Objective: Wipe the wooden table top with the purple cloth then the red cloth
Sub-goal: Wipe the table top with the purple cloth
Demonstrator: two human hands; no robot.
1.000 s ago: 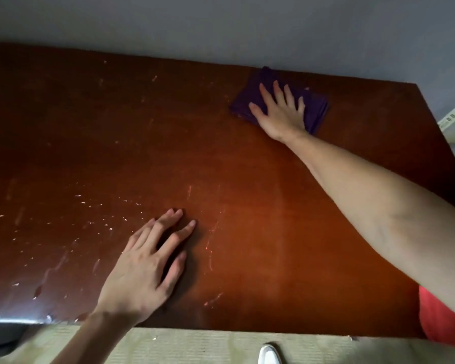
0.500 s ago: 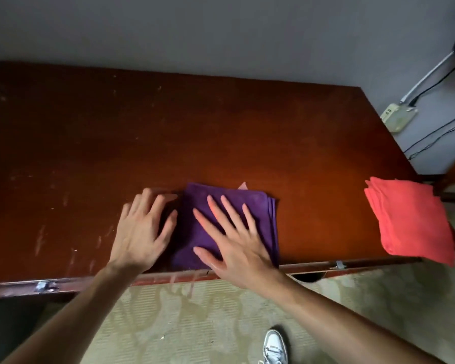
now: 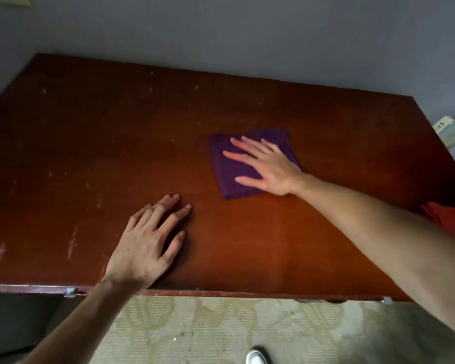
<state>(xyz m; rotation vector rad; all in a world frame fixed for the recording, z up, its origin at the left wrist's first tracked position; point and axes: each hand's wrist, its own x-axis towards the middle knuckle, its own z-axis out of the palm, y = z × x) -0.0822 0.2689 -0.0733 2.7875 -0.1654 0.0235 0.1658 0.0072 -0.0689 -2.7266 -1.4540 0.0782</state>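
The right hand (image 3: 269,166) pressed flat, fingers straight, on the purple cloth (image 3: 237,169); the left hand (image 3: 147,243) lay flat on the counter (image 3: 90,153), holding nothing. Uneven pressure risked the folded cloth bunching.

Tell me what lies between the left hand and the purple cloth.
Nothing but bare wooden table top. In the head view, the left hand rests flat, apart from the purple cloth under the right hand.
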